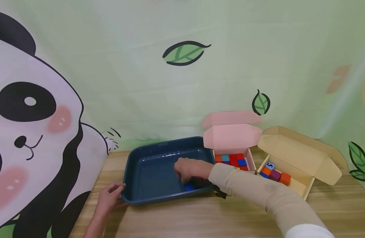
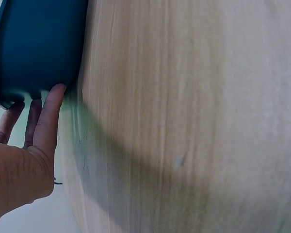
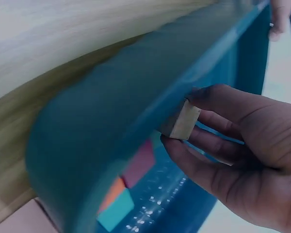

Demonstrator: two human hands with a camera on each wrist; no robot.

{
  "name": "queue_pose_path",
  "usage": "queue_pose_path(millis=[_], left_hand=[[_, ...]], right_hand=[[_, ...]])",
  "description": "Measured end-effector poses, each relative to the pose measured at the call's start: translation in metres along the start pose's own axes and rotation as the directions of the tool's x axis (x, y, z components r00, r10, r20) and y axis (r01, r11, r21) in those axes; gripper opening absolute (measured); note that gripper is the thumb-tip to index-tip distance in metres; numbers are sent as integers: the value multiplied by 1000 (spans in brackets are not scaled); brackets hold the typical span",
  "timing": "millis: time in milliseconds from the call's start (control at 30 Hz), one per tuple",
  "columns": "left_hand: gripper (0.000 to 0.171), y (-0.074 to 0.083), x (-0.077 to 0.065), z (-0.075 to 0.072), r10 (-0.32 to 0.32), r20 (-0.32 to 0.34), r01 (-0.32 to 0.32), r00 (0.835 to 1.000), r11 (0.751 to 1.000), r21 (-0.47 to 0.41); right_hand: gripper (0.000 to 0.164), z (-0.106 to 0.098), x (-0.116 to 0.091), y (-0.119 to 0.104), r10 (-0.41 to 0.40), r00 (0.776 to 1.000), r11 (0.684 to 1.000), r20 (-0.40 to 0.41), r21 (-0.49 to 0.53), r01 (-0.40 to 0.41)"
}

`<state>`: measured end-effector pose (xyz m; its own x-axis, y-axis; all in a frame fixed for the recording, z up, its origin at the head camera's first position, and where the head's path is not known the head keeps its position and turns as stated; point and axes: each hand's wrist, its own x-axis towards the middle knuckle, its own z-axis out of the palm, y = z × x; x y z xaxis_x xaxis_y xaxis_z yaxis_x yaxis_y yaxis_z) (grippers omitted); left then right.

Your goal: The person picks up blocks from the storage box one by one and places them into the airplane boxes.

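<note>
My left hand (image 1: 109, 196) holds the left end of a dark blue tray (image 1: 149, 197). In the left wrist view its fingers (image 2: 49, 121) press the outer wall under the rim, with the thumb at the rim. My right hand (image 1: 189, 169) reaches inside the tray by the near wall and pinches a small cube block (image 3: 185, 121) between thumb and fingertips. One side of that block is pale, another dark. A blue block (image 1: 189, 187) shows just below these fingers in the head view. Purple (image 3: 139, 165), orange (image 3: 114, 191) and teal (image 3: 117, 211) blocks lie along the near wall in the tray.
Right of the tray stands an open pink box (image 1: 251, 160) filled with coloured blocks. Beside it, a yellowish open box (image 1: 300, 188) contains several blocks, one marked 5. Both lids lean back near a printed panda backdrop (image 1: 135, 82). Everything rests on a wooden table (image 1: 170, 219).
</note>
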<state>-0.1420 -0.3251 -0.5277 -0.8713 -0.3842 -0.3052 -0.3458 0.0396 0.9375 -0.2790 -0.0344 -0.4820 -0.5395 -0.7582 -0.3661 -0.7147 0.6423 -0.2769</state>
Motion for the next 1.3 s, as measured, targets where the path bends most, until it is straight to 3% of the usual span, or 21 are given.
queue_pose_path(millis=[200,367,500,633,833,1000,1100,1300], left_hand=[[10,6,3,1,11,1,-11,1000,1000,6],[10,4,7,6,27,19,-27,999,999,-19],[13,0,7,10,25,20,-25,999,1000,-15],[11,-3,5,7,-9,-3,9,1000,1000,0],[15,-2,4,-2,-22,1,22,1000,1000,-6],[10,-8,3,-7,-22,-5,22,1000,1000,-11],[14,-10,3,-5,-16,-3,16,1000,1000,-2],[21,-5,3,-1,-2,-2,2,1000,1000,-1]], right_hand=[[9,-22,-10,1,-74,993,992,-89,97,83],[6,-35,-29,8,-135,968,976,-211,138,167],[8,-33,-49,15,-133,943,962,-305,191,197],[12,-25,-64,19,-142,896,953,-420,186,238],[12,-19,-80,22,-97,826,946,-555,205,249],[13,-11,-94,26,-54,811,923,-582,280,263],[15,-9,-105,31,-10,807,907,-590,335,256],[13,-6,-127,45,29,759,903,-650,343,259]])
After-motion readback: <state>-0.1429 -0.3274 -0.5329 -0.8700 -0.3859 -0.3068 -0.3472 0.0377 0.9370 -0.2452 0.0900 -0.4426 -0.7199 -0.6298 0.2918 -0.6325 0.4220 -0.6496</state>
